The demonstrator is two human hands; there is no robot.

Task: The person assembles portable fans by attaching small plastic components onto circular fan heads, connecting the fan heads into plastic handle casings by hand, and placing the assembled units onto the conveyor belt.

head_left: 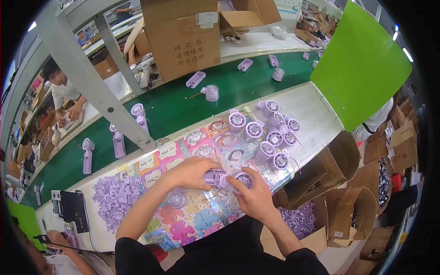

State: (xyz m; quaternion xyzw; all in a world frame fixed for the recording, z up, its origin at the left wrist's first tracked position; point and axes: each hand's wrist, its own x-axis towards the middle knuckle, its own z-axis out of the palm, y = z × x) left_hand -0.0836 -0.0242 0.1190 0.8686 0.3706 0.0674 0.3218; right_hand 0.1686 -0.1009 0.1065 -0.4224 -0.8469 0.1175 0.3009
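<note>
A lilac plastic casing [223, 180] is held sideways — round, ringed end right, facing up. It's partly hidden.

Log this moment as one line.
left hand: gripping lilac plastic part | right hand: on its round head | near: round translucent plastic piece; heaped small lilac pieces

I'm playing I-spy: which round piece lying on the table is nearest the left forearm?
The lone pale one beside that forearm; the others cluster beyond the right hand.
</note>
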